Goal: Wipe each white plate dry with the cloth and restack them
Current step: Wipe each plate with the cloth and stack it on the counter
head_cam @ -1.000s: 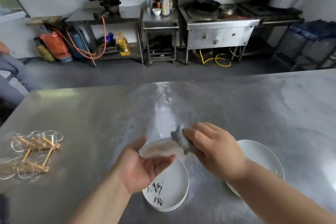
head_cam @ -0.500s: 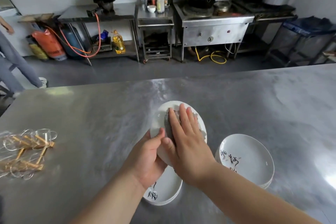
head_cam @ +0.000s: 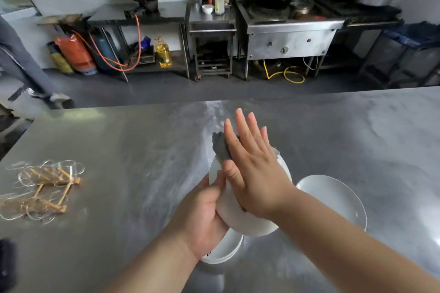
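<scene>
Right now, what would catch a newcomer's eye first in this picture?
Dead centre, the right hand presses a grey cloth flat against a white plate, which the left hand grips by its edge above the steel table. More plates sit just to its right, and tangled clear glassware lies near the table's left edge.

The left hand (head_cam: 202, 216) grips 1 white plate (head_cam: 247, 223) by its near-left rim and holds it tilted above the steel desk (head_cam: 119, 140). The right hand (head_cam: 254, 173) lies flat on the plate's face, fingers straight, pressing a dark grey cloth (head_cam: 220, 147) whose edge shows past the index finger. Under the left hand a low stack of white plates (head_cam: 226, 250) sits on the desk, and another white plate (head_cam: 333, 200) lies just right of it. Clear glass cups (head_cam: 47, 181) lie at the desk's left. Behind stand a stove (head_cam: 290, 38), an orange gas cylinder (head_cam: 75, 54) and a yellow oil bottle (head_cam: 163, 53).
</scene>
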The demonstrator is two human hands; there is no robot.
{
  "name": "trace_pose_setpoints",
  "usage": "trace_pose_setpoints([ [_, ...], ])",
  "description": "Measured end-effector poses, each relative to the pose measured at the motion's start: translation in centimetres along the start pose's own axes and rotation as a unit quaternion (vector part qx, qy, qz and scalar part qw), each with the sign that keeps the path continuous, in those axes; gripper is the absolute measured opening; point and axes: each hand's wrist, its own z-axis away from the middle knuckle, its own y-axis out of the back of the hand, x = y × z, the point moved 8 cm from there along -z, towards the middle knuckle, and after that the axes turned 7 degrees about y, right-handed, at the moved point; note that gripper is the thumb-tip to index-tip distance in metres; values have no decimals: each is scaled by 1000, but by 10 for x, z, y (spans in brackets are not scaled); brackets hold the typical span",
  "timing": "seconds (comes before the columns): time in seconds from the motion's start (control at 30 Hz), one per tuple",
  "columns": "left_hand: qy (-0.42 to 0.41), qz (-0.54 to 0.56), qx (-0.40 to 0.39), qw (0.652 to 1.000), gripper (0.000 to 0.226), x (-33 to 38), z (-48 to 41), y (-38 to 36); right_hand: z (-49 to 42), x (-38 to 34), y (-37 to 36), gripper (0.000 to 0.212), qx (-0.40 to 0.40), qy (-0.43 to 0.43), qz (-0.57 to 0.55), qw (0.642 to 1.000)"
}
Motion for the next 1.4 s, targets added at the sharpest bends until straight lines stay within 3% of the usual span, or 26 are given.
trace_pose_setpoints([
  [0.17, -16, 7, 12, 1000, 52, 26, 1, 12, 4, 36, 6, 78, -14, -99, 17, 995],
  [0.4, 11, 4, 5, 1000, 49, 0, 2, -1, 14, -20, -11, 83, 10, 31, -40, 999],
  [0.47, -1, -11, 24, 1000, 38, 0, 3, 2, -6, -10, 3, 75, 12, 33, -9, 999],
  [0.6, 14, -55, 50, 997, 40, 10, 13, 13, -29, 22, 25, 52, -3, -22, -46, 999],
  [0.73, 12, -139, 46, 989, 26, 21, 17, 8, -28, -28, 28, 33, 9, 138, 9, 990],
  [0.8, -1, -161, 47, 986, 25, 27, 20, 5, -28, -35, 30, 29, 32, 173, 9, 984],
  [0.87, -19, -151, 41, 988, 30, 34, 22, 4, -27, -15, 40, 32, 90, 106, -63, 988],
  [0.93, -27, -125, 46, 991, 40, 37, 23, 9, -17, 26, 41, 34, 148, -62, -149, 976],
  [1.0, -24, -112, 62, 992, 38, 35, 24, 17, -3, 56, 24, 37, 142, -227, -204, 942],
  [1.03, -13, -110, 71, 991, 36, 31, 24, 21, 1, 57, 18, 37, 122, -260, -192, 939],
  [1.1, 7, -120, 84, 989, 35, 23, 23, 23, -4, 43, 17, 34, 102, -210, -125, 964],
  [1.17, 9, -151, 73, 986, 32, 22, 20, 18, -17, 13, 26, 31, 98, -64, -53, 992],
  [1.23, -6, -161, 57, 985, 30, 27, 18, 12, -23, -11, 31, 34, 101, 49, -15, 994],
  [1.3, -18, -140, 43, 989, 33, 31, 18, 11, -21, -10, 39, 35, 148, 65, -34, 986],
  [1.4, -17, -103, 27, 994, 42, 26, 19, 13, -2, 11, 36, 36, 218, -45, -79, 972],
])
